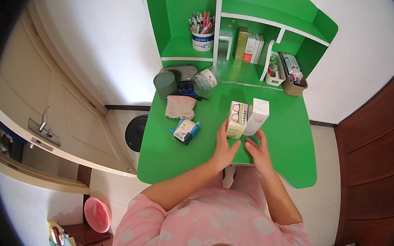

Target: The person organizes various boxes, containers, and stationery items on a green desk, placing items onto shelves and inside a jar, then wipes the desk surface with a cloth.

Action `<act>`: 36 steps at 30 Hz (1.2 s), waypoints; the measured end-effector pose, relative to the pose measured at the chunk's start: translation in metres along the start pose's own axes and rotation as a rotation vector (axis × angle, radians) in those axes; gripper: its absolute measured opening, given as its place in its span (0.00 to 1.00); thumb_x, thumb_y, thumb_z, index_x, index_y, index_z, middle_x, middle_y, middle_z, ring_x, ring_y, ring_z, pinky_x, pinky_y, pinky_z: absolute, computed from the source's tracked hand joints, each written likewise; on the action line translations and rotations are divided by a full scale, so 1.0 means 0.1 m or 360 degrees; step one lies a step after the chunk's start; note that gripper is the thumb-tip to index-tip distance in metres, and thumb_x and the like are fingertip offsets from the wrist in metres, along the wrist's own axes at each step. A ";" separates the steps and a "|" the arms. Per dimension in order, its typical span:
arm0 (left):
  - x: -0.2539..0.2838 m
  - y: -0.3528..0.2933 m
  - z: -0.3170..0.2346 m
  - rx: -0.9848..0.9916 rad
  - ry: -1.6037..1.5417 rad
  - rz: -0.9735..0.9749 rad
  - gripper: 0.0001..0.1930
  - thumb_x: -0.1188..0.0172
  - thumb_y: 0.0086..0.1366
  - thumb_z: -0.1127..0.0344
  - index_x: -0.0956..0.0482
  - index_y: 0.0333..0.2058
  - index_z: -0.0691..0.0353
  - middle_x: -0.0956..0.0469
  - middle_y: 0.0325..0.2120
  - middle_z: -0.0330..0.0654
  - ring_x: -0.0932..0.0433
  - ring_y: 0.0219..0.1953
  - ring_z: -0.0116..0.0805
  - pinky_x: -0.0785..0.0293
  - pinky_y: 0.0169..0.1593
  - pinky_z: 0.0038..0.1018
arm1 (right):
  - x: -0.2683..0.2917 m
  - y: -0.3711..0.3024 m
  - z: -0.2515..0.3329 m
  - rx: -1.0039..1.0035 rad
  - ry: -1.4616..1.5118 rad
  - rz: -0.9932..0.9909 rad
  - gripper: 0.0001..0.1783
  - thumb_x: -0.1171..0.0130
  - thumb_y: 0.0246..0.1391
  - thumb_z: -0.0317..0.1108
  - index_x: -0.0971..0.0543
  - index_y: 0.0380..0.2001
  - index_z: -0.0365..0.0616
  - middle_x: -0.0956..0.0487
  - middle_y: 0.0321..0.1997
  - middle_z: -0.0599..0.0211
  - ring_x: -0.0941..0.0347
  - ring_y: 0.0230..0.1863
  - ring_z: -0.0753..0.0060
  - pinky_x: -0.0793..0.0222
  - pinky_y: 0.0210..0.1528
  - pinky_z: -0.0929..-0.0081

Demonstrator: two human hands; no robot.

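My left hand (223,150) is closed around the lower left side of a cream and yellow carton (238,118) printed with a pair of glasses. Right beside it, a plain white carton (258,112) stands slightly tilted, gripped near its bottom by my right hand (259,152). Both cartons are close together over the front middle of the green desk (285,152). Some of the fingertips are hidden behind the cartons. To the left of my left hand lies a blue and white block-shaped item (186,130), and behind that a folded pinkish cloth (180,107).
Behind the cloth are a dark green cylindrical container (165,84), loose blue pens (187,89) and a tipped clear jar (206,80). The shelf unit holds a pen tub (203,41), upright boxes (249,47), a white basket (273,70) and a brown bin (294,78).
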State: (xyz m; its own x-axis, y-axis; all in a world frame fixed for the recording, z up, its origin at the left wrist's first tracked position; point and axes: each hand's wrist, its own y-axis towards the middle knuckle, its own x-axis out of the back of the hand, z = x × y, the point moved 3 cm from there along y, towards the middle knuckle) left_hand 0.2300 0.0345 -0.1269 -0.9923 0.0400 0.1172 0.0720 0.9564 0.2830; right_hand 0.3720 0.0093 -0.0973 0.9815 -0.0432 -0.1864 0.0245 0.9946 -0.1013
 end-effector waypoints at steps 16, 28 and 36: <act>-0.33 0.92 0.17 -0.0032 0.0122 -0.0331 0.40 0.47 0.54 0.79 0.57 0.64 0.66 0.50 0.59 0.60 0.47 0.61 0.58 0.47 0.64 0.42 | -0.05 1.07 -0.09 0.0258 0.0079 -0.0197 0.43 0.45 0.49 0.23 0.53 0.65 0.43 0.50 0.67 0.57 0.45 0.63 0.56 0.34 0.56 0.64; -0.42 1.84 0.40 -0.0057 0.0060 -0.0438 0.41 0.47 0.52 0.82 0.55 0.63 0.61 0.49 0.58 0.58 0.42 0.59 0.57 0.43 0.62 0.40 | 0.08 2.15 -0.12 0.0479 -0.0254 -0.0305 0.44 0.41 0.48 0.30 0.51 0.65 0.37 0.45 0.64 0.48 0.41 0.62 0.52 0.38 0.58 0.62; -0.48 2.24 0.43 0.0039 0.0097 -0.0425 0.39 0.46 0.55 0.78 0.55 0.63 0.62 0.48 0.58 0.58 0.42 0.59 0.58 0.42 0.62 0.39 | 0.19 2.65 -0.07 0.0583 -0.0389 -0.0255 0.43 0.44 0.51 0.28 0.54 0.66 0.40 0.43 0.66 0.54 0.43 0.64 0.56 0.42 0.60 0.66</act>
State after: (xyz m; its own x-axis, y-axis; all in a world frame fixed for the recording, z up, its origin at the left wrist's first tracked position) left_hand 0.2896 0.2593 -0.1106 -0.9678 -0.2316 0.0990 -0.1948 0.9374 0.2885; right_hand 0.3956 0.2711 -0.1345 0.9747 -0.2192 0.0435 0.2019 0.9470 0.2498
